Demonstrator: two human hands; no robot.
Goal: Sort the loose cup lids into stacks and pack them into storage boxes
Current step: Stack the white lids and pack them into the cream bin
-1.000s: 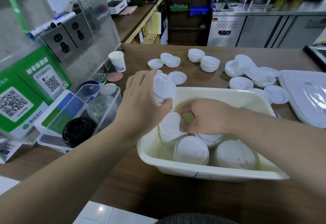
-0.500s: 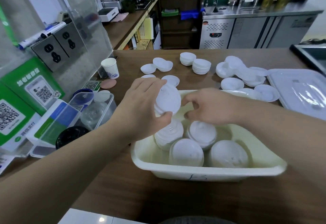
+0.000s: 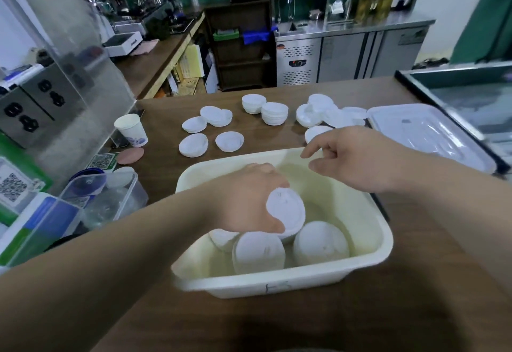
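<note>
Lids: a stack (image 3: 286,213) in the left hand (image 3: 249,202), fingers curled round its sides, inside the cream box (image 3: 368,257).
Right hand (image 3: 349,157): loose and empty above the box's far rim.
Handling: probably light, thin, slippery; grip the stack's sides.

We face a brown wooden counter (image 3: 277,321); behind it stand a steel under-counter fridge (image 3: 352,55), dark shelving (image 3: 241,46) and green walls (image 3: 482,19).

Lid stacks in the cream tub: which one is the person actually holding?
The tilted stack in the left hand, at the tub's middle. The front stacks and lie untouched; the right hand is empty.
</note>
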